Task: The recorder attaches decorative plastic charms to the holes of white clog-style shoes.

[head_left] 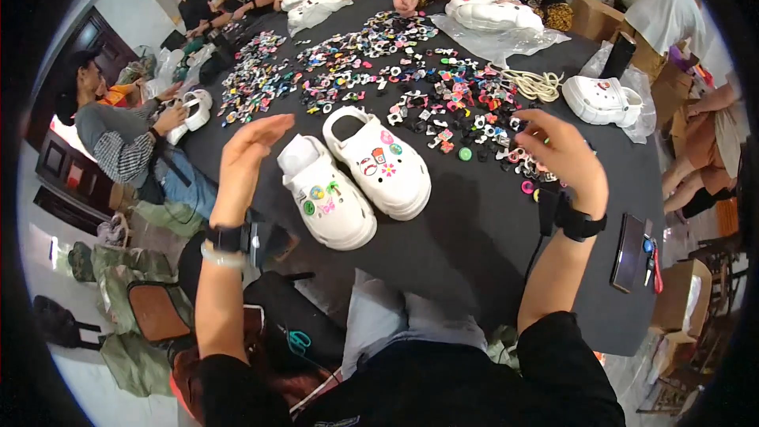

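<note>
Two white clog shoes lie side by side on the black round table (474, 245) in front of me. The left clog (328, 198) and the right clog (385, 162) each carry a few small coloured charms on top. My left hand (249, 150) hovers open, fingers together, just left of the left clog, touching nothing. My right hand (557, 150) reaches into a spread of small coloured charms (466, 111), its fingers curled over the charms near the table's right side. I cannot tell whether it grips one.
Heaps of charms (261, 79) cover the far half of the table. More white clogs lie at the right (601, 99) and in bags at the back (494, 12). A dark phone and a red-handled tool (636, 253) lie near the right edge. Other people sit around the table.
</note>
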Motion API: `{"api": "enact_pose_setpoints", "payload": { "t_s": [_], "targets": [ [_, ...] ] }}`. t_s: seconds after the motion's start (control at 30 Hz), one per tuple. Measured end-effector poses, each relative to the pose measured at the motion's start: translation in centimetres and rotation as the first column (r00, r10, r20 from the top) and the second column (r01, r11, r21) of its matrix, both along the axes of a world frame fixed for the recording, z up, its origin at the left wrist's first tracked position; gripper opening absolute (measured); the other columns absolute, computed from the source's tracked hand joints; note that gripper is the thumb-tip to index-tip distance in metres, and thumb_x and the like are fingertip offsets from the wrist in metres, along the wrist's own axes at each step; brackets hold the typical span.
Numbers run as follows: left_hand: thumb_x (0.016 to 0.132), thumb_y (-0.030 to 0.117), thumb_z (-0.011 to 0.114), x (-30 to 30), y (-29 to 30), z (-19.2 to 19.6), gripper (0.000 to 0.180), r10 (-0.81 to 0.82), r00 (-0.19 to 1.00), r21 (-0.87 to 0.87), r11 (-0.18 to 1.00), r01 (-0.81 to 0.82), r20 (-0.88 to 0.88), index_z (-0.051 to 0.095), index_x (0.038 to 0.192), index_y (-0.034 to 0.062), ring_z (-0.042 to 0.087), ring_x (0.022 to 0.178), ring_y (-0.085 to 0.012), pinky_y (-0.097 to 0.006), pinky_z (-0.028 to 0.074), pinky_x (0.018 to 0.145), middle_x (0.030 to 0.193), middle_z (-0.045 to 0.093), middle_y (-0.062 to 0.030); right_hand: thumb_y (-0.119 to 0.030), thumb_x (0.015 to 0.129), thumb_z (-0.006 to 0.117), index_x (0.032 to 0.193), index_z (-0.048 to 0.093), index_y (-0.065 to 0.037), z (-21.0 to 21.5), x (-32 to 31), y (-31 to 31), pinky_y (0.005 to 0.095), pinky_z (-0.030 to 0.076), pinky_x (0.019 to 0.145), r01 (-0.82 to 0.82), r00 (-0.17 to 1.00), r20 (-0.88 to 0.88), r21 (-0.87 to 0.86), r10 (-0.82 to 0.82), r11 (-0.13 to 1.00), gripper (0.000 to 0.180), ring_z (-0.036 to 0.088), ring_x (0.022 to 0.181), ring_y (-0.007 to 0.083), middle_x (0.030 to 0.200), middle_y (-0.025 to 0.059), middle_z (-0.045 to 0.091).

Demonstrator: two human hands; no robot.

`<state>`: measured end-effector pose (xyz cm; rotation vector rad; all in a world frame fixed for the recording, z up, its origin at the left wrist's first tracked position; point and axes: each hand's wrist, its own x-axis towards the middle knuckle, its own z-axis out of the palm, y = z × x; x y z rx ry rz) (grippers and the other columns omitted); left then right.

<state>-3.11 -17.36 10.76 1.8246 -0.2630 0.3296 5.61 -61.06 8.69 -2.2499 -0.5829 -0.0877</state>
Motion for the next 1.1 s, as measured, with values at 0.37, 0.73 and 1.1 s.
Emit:
{"api": "enact_pose_setpoints", "payload": {
  "t_s": [0.37, 0.73, 1.1],
  "targets": [
    [0.082, 0.002, 0.057, -24.1, -5.8, -11.4, 0.036, 0.361, 0.764, 0.250, 0.931, -0.266, -0.534, 0.059, 0.118, 0.0033, 0.055, 0.111, -0.0212, -0.031, 0.042, 0.093, 0.117, 0.060, -0.0120, -0.008, 0.086, 0.060, 0.120, 0.056, -0.003, 3.9, -3.7, -0.9, 0.0259, 0.046, 0.065, -0.114, 0.991, 0.091, 0.162, 0.100, 0.980, 0.034, 0.058, 0.076, 0.0127, 0.085, 0.0063, 0.063],
    [0.082, 0.008, 0.061, -19.0, -6.7, -8.2, 0.043, 0.421, 0.907, 0.617, 0.717, -0.324, -0.012, 0.053, 0.124, 0.0052, 0.046, 0.120, -0.0330, -0.040, 0.036, 0.100, 0.132, 0.048, -0.0147, -0.031, 0.085, 0.063, 0.115, 0.057, 0.007, 4.8, -4.9, 1.0, 0.0339, 0.048, 0.076, -0.648, 0.734, 0.078, 0.378, 0.674, 0.662, 0.049, 0.064, 0.086, 0.0249, 0.093, 0.0158, 0.066],
    [0.084, 0.024, 0.063, -10.5, -8.0, -9.6, 0.056, 0.441, 0.876, 0.722, 0.539, -0.434, 0.197, 0.043, 0.131, -0.0011, 0.040, 0.125, -0.0385, -0.048, 0.031, 0.103, 0.139, 0.038, -0.0208, -0.036, 0.083, 0.069, 0.107, 0.062, -0.001, 2.5, -2.6, -0.7, 0.0292, 0.043, 0.051, -0.829, 0.483, 0.516, 0.530, 0.707, 0.180, 0.043, 0.063, 0.059, 0.0209, 0.076, 0.0130, 0.067]
  ]
}}
